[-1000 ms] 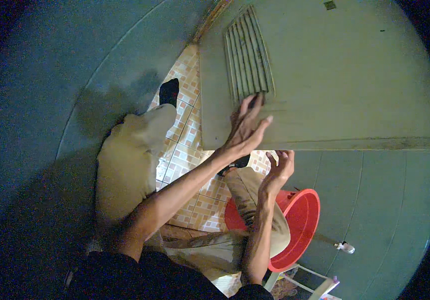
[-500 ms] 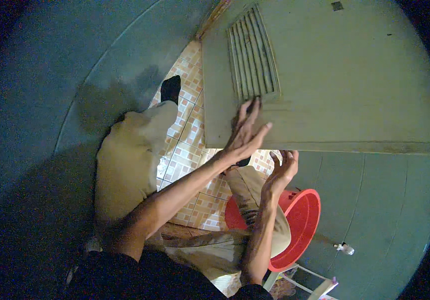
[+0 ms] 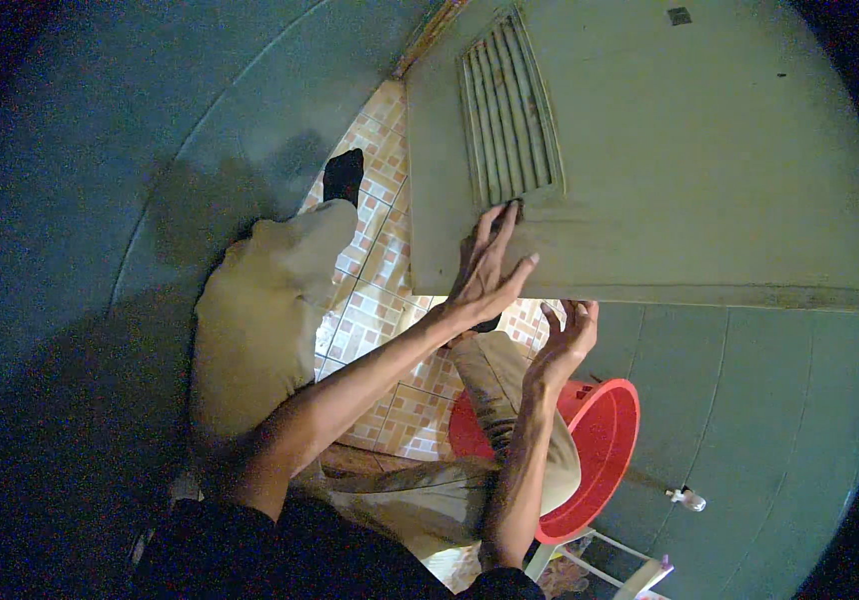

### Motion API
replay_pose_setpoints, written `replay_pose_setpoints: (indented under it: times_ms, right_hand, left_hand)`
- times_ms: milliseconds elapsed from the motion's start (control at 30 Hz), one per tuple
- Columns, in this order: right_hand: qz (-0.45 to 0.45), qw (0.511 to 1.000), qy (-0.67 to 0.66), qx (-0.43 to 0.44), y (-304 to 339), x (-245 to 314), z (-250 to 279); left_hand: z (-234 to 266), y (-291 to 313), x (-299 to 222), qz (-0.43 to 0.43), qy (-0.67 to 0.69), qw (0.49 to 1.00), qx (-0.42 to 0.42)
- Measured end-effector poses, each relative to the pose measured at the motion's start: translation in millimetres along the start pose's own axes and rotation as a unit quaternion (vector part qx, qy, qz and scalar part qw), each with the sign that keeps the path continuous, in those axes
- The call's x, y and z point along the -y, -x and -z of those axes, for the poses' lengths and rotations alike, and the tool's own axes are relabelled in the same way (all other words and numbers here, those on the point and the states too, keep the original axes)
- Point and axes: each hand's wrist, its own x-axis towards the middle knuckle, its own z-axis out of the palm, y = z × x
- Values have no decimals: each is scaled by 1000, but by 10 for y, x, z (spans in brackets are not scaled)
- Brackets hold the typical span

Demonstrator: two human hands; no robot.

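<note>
A grey-green door [image 3: 710, 170] with a slatted vent [image 3: 512, 115] fills the upper right. My left hand [image 3: 485, 275] lies against the door, fingers stretched out toward the vent's near end and thumb apart. Its fingertips touch the surface just by the vent frame, with a dark shadow beneath them. Below the door's near edge, my right hand [image 3: 568, 345] is raised with loosely bent, spread fingers. Those fingertips meet the door's edge, and nothing shows in the palm. Whether they reach behind the door is hidden.
Behind my right forearm stands a red plastic tub [image 3: 605, 450]. A tap [image 3: 688, 498] juts from the green wall [image 3: 730, 400], and a white rack [image 3: 615, 570] is below it. My legs straddle the patterned tile floor [image 3: 380, 310], beside a dark teal wall [image 3: 80, 180] on the left.
My left fingers, blurred before, are now still near the vent's end, and the left thumb sits slightly lower. The right hand keeps nearly the same place at the door's edge.
</note>
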Motion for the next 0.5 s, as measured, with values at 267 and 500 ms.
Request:
replay_pose_setpoints:
  times_ms: [267, 500]
  right_hand:
    - [-5, 1000, 7, 13, -19, -29, 37]
    - [0, 1000, -4, 1, -6, -15, 16]
  left_hand:
    - [44, 26, 165, 40, -29, 999, 10]
    - [-4, -58, -216, -43, -27, 999, -8]
